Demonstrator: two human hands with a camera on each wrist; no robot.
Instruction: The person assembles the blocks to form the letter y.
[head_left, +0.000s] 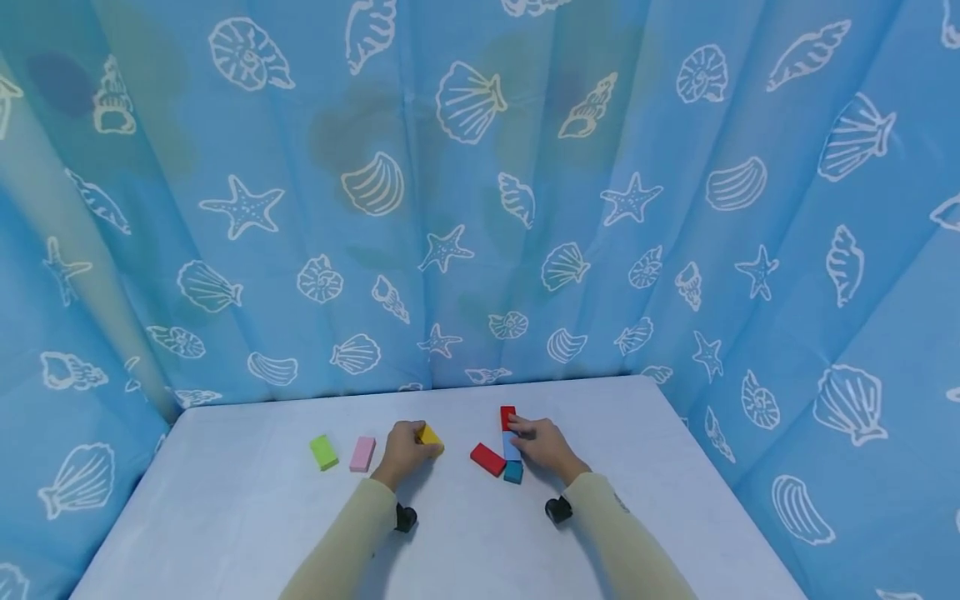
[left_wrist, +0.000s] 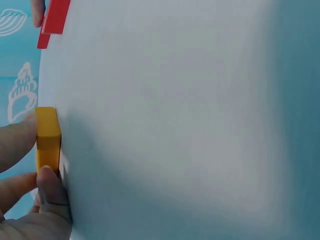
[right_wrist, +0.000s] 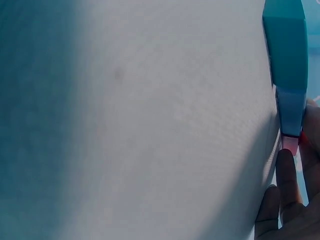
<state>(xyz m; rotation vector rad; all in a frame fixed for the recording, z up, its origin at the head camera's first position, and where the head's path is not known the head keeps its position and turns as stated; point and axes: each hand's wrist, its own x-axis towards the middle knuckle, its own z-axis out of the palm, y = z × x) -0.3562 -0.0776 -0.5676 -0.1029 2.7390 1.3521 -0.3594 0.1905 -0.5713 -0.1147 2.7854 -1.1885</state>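
My left hand [head_left: 402, 452] pinches a yellow block [head_left: 430, 437] at its sides, low over the white table. Thumb and finger lie on opposite faces of it in the left wrist view. A line of blocks runs away from me: a teal block [head_left: 513, 472] nearest, a light blue block [head_left: 512, 447] in the middle, and a red block [head_left: 507, 411] at the far end. The right hand [head_left: 545, 444] holds the far red block between its fingertips, partly covering it and overlapping the light blue block. Just left of the line, another red block [head_left: 488, 459] lies slanted.
On the left, a lime green block [head_left: 324, 452] and a pink block [head_left: 363, 454] lie on the white table [head_left: 225, 500]. A blue curtain [head_left: 480, 208] with shell and starfish prints hangs behind the table and along both sides.
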